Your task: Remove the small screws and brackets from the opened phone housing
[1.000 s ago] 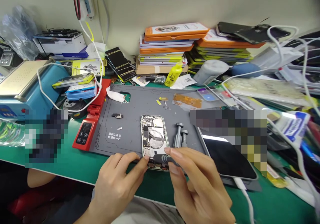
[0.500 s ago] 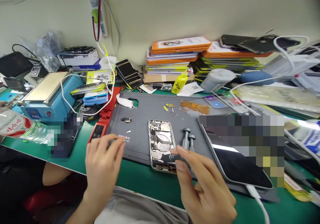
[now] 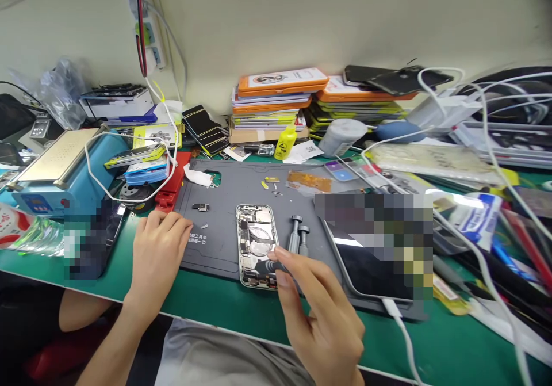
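Opened phone (image 3: 256,237) lying flat mid grey mat (image 3: 228,187), right hand (image 3: 321,311) pinching a dark tool (image 3: 271,266) on its lower end, left hand (image 3: 157,253) loosely curled, empty, resting on mat's left edge, bare mat between

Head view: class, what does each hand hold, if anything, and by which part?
Right hand pinches a dark tool by its ribbed handle, over the opened phone. Left hand holds nothing, resting on the grey mat.
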`<state>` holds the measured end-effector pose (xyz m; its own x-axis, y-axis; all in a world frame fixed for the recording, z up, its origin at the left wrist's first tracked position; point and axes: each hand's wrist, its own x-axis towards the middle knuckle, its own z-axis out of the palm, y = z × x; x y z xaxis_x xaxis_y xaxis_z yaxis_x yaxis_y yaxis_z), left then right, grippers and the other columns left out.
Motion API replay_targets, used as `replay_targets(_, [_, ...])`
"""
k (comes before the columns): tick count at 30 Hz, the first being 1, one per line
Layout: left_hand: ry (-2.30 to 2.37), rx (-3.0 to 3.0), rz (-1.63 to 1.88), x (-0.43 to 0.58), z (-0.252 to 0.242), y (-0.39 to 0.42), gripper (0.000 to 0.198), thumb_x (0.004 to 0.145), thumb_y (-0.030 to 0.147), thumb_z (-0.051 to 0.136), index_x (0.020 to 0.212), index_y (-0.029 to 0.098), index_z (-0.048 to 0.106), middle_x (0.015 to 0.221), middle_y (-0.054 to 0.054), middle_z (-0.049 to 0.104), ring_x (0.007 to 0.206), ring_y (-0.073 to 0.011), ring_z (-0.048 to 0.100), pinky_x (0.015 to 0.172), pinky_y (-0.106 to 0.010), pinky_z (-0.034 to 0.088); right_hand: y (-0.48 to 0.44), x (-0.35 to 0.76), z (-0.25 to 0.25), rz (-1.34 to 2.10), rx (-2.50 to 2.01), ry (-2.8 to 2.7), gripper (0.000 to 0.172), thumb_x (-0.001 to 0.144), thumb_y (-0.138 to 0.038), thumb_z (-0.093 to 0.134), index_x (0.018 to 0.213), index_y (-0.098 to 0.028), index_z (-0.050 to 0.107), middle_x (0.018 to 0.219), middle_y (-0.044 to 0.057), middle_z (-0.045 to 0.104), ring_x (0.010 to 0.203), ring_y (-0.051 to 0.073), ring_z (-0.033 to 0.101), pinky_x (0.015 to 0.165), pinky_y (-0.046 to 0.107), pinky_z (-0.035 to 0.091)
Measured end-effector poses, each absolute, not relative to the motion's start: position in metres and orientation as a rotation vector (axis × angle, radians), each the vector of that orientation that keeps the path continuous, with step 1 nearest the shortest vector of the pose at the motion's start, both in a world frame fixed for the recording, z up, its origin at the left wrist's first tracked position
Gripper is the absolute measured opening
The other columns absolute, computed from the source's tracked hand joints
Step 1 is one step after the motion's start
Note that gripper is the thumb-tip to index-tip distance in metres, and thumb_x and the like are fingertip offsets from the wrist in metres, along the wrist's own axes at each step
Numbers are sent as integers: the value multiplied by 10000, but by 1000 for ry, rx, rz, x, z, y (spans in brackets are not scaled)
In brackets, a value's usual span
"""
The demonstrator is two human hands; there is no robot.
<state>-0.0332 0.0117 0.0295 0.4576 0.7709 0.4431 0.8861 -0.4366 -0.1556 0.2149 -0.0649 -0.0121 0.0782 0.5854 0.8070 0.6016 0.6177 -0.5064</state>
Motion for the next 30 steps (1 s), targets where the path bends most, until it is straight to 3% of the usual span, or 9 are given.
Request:
replay_targets(14, [-1224,-2545,-225,-44,43,22,265,1087,15,595,987,209,745,968,-67,751,921,-291,623,780,-414,457,-64,214,-12,-21,-1034,-1560,672,1008,69,662,1598,-252,654,1177,92,826,1002,204,826,809,305,724])
replay_targets(19, [-1192,-2570,-127,-36,49,31,261,1096,70,623,885,215,673,895,-65,694,895,-296,606,749,-408,441,-63,214,-13,-54,-1027,-1567,710,993,81,679,1611,-267,644,1172,85,832,986,205,833,801,304,727])
replay_targets(23, [-1223,-2536,-148,-32,51,31,220,1092,98,597,908,212,641,897,-76,690,886,-299,613,761,-413,458,-63,215,-12,-53,-1038,-1572,703,1001,64,691,1621,-263,633,1174,89,826,997,205,826,808,304,724])
replay_targets(26, [-1337,-2528,-356,-29,49,13,195,1124,140,487,977,225,583,895,-52,678,858,-262,634,775,-392,495,-64,215,-12,-54,-1027,-1597,706,1006,58,696,1636,-251,616,1170,98,816,992,202,816,786,304,720])
replay_targets(27, [-1448,-2585,-603,-27,48,4,198,1131,150,455,979,238,547,884,-33,669,824,-230,637,755,-360,504,-64,214,-12,-58,-1015,-1606,717,1001,63,704,1643,-242,608,1166,100,813,992,199,813,779,298,718])
replay_targets(30, [-1580,-2893,-1183,-17,38,-23,311,1155,110,280,929,275,418,700,62,532,560,-141,515,561,-257,451,-64,214,-12,-64,-990,-1628,760,980,81,727,1662,-225,587,1164,99,806,1020,195,809,787,287,720])
